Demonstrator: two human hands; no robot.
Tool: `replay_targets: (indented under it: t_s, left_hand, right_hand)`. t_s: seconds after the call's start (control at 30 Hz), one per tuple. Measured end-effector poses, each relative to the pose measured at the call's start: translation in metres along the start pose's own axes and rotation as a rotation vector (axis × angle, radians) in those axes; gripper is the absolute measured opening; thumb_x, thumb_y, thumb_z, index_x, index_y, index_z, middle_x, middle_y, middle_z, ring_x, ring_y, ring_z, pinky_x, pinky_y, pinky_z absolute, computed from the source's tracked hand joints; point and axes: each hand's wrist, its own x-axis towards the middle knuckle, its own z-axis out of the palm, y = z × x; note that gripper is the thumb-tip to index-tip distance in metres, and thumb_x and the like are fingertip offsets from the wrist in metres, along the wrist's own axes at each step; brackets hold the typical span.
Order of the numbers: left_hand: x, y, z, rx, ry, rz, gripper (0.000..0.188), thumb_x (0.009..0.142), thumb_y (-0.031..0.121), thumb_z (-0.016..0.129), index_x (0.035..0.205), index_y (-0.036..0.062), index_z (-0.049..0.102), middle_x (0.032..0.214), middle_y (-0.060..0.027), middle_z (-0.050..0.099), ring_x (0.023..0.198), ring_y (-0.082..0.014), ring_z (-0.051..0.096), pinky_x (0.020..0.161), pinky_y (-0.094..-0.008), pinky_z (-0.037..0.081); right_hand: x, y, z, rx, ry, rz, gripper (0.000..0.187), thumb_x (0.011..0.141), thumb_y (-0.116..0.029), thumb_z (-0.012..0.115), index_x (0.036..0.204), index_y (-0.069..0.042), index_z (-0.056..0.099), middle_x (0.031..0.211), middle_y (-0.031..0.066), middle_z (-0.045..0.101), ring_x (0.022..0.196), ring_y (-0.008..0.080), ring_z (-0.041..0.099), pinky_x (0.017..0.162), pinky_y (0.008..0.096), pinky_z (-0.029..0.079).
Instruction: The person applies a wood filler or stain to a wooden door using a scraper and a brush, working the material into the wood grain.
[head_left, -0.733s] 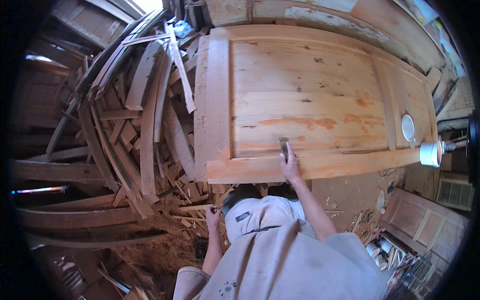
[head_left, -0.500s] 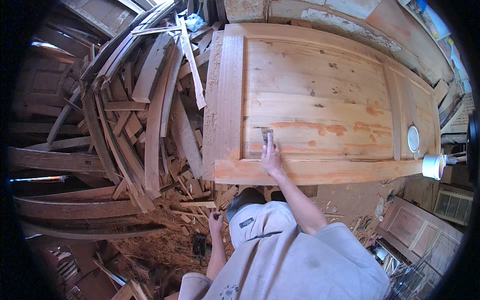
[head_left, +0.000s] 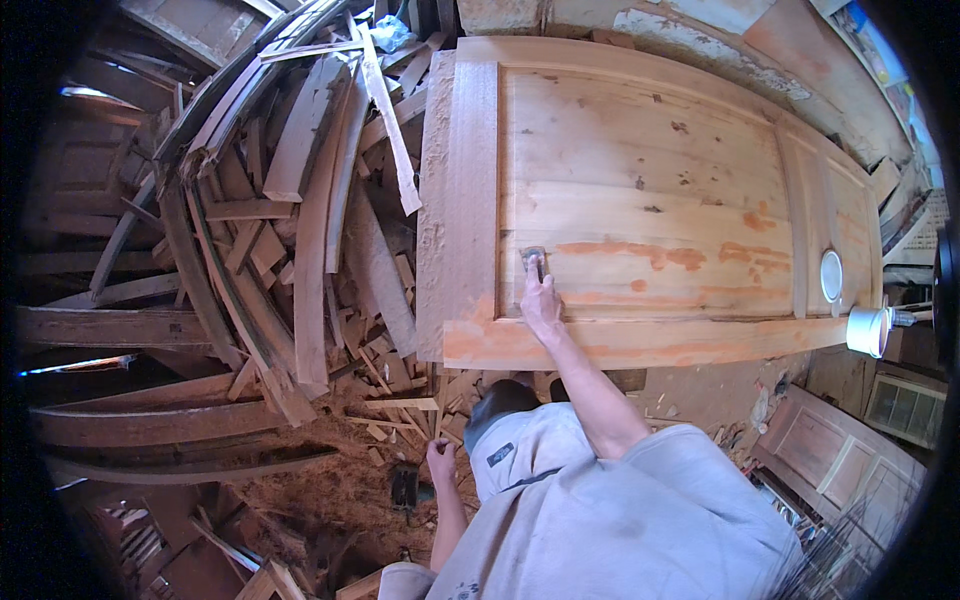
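A wooden panelled door (head_left: pixel 600 140) lies flat in front of me, with smears of orange filler (head_left: pixel 685 258) along its near side. My right hand (head_left: pixel 541 306) is closed round a putty knife (head_left: pixel 535 254), whose blade rests on the panel near its left end, left of the long orange streak. Down by my side, my left hand (head_left: pixel 440 462) hangs away from the door with its fingers curled in. Whether anything is inside those fingers is hidden.
At the door's right end are a white tub (head_left: pixel 867 332) and a round white lid (head_left: pixel 831 276). Stacked timber offcuts (head_left: pixel 310 140) crowd the left side. Sawdust and wood scraps cover the floor (head_left: pixel 300 490). Another panelled door (head_left: pixel 825 450) leans at the lower right.
My right hand has shifted its grip and angle on the putty knife, staying near the panel's left end. My left hand hangs slightly lower. The whole view has shifted a little.
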Motion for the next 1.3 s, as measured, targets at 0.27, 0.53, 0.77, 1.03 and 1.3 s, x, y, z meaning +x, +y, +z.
replay_targets:
  t_s: [0.27, 0.53, 0.77, 1.03, 1.3]
  left_hand:
    - [0.011, 0.03, 0.011, -0.158, 0.004, 0.0, 0.015, 0.076, 0.004, 0.063, 0.09, 0.0016, 0.057, 0.074, -0.002, 0.056, 0.065, -0.0095, 0.052, 0.059, -0.0237, 0.044]
    - [-0.004, 0.001, 0.024, -0.146, 0.043, -0.049, 0.015, 0.075, 0.004, 0.063, 0.089, -0.0001, 0.058, 0.075, -0.0035, 0.058, 0.067, -0.0115, 0.054, 0.062, -0.0258, 0.046]
    - [-0.035, -0.017, 0.012, -0.101, 0.204, -0.006, 0.013, 0.074, 0.005, 0.063, 0.086, 0.0, 0.06, 0.074, -0.0033, 0.058, 0.066, -0.0106, 0.052, 0.063, -0.025, 0.045]
    - [-0.032, -0.031, 0.022, -0.173, 0.205, -0.028, 0.009, 0.079, 0.005, 0.058, 0.086, -0.0002, 0.06, 0.075, -0.0028, 0.058, 0.067, -0.0104, 0.05, 0.062, -0.0257, 0.044]
    - [-0.039, -0.027, 0.033, -0.077, 0.147, -0.041, 0.008, 0.081, 0.005, 0.055, 0.087, 0.0002, 0.059, 0.074, -0.0034, 0.058, 0.066, -0.0109, 0.051, 0.061, -0.0258, 0.044]
  right_hand:
    - [-0.008, 0.01, -0.034, -0.18, -0.227, -0.033, 0.052, 0.089, -0.012, 0.042, 0.14, -0.008, 0.034, 0.104, 0.0281, 0.056, 0.089, 0.0427, 0.062, 0.077, 0.0531, 0.051]
    - [0.049, -0.004, -0.08, -0.369, -0.242, -0.394, 0.028, 0.089, -0.023, 0.049, 0.113, -0.012, 0.057, 0.094, 0.0213, 0.065, 0.086, 0.0401, 0.062, 0.073, 0.0525, 0.05]
    - [0.073, -0.002, -0.081, -0.5, -0.422, -0.486, 0.025, 0.089, -0.022, 0.048, 0.107, -0.01, 0.06, 0.095, 0.0196, 0.065, 0.086, 0.0385, 0.062, 0.074, 0.051, 0.049]
    - [0.068, 0.002, -0.123, -0.82, -0.683, -0.445, 0.025, 0.084, -0.017, 0.05, 0.105, -0.009, 0.061, 0.09, 0.0215, 0.065, 0.085, 0.0372, 0.064, 0.074, 0.0486, 0.05]
    - [0.02, 0.019, -0.071, -0.271, -0.111, -0.305, 0.036, 0.091, -0.025, 0.046, 0.125, -0.015, 0.052, 0.081, 0.0275, 0.062, 0.077, 0.0425, 0.062, 0.07, 0.0524, 0.05]
